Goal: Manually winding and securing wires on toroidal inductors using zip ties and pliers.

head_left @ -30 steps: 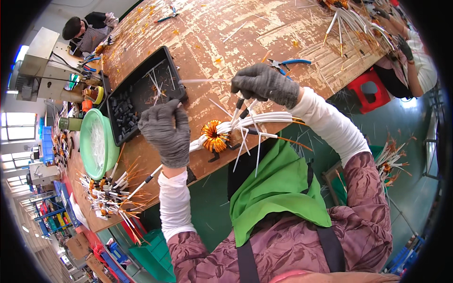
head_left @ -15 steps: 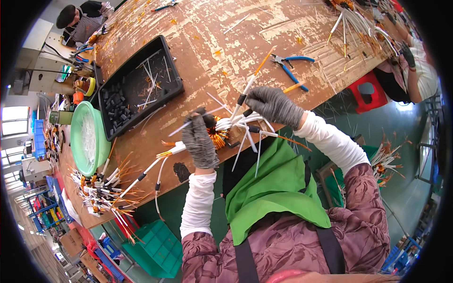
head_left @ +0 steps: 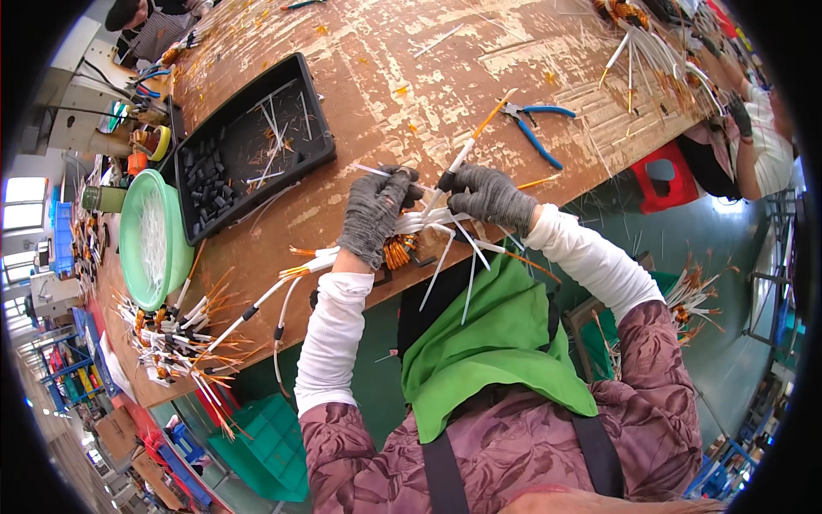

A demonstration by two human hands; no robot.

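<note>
A copper-wire coil (head_left: pixel 398 252) with several white-sleeved leads lies at the table's near edge, partly hidden behind my hands. My left hand (head_left: pixel 370 218), in a grey knit glove, is closed, with a thin white tube (head_left: pixel 368 170) passing between its fingertips. My right hand (head_left: pixel 495 202), gloved alike, pinches one lead at a short black sleeve (head_left: pixel 445 181). Beyond that sleeve the lead (head_left: pixel 462 155) points away from me and ends in bare orange-coloured wire. Other leads hang over the edge, below my right fingers.
A black tray (head_left: pixel 326 152) holds short black sleeves and white scraps. Left of it stands a light green basin (head_left: pixel 181 248) of clear tubes. Blue-handled pliers (head_left: pixel 541 141) lie beyond my right hand. More wired coils (head_left: pixel 175 338) crowd the left corner. A co-worker (head_left: pixel 758 146) sits at far right.
My left hand has moved up and right, its fingertips now close to the right hand's. The right hand has shifted slightly, still at the black-sleeved lead. The view has shifted a little.
</note>
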